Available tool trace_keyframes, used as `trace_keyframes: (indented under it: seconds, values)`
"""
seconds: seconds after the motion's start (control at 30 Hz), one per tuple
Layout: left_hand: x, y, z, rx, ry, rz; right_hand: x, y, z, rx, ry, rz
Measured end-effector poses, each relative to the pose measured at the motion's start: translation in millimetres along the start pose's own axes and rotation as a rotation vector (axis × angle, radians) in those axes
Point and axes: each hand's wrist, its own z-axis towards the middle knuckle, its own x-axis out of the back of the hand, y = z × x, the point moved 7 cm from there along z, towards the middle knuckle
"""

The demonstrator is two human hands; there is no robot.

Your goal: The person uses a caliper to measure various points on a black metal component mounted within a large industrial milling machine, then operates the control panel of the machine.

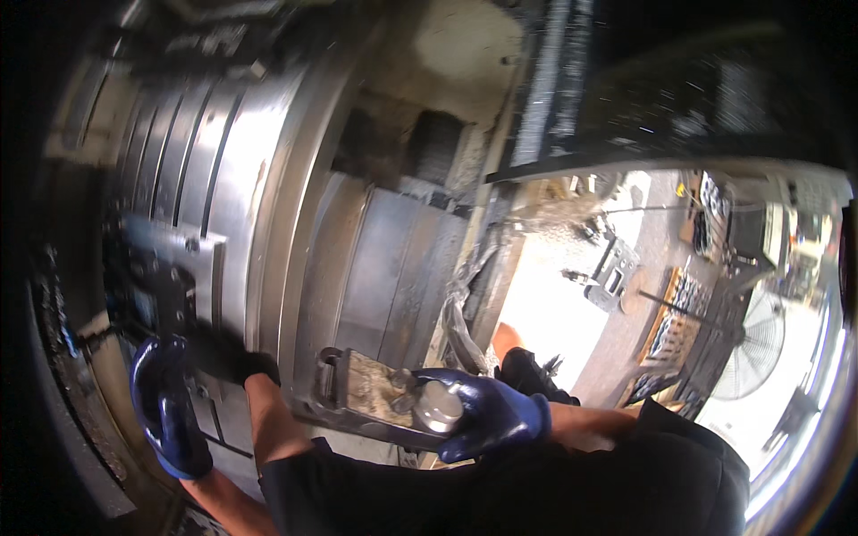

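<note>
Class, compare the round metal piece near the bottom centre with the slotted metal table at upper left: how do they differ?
Shape: the round metal piece has a circular face; the slotted metal table has long, roughly parallel grooves.
Size: the round metal piece looks far smaller than the slotted metal table.
Place: a blue-gloved hand curves around the round metal piece; the slotted metal table lies farther left.
Shared: both are silvery grey and catch light.

My right glove (496,418): smooth, glossy blue coating. Round piece (440,406): smooth, shiny metal. Slotted machine bed (255,152): bright, glossy metal. My sleeve (679,460): matt black cloth.
</note>
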Motion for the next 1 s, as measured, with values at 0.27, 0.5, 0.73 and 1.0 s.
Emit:
trace_keyframes:
  seconds: [0.27,0.5,0.73,1.0]
  values:
    - [-109.8,219.8,-38.6,-0.295,-0.387,-0.026,54.6,-72.8,-186.0,0.122,0.084,0.049]
    - [-252.2,342.6,-80.0,-0.406,-0.74,0.008,92.9,-137.7,-336.3,0.557,0.292,0.265]
    - [-385.1,390.0,-132.3,-0.33,-0.769,-0.414,112.9,-161.7,-381.4,0.727,0.443,0.208]
    - [-498.4,337.9,-141.0,0.29,-1.072,-0.806,121.3,-153.3,-370.1,0.783,0.747,-0.625]
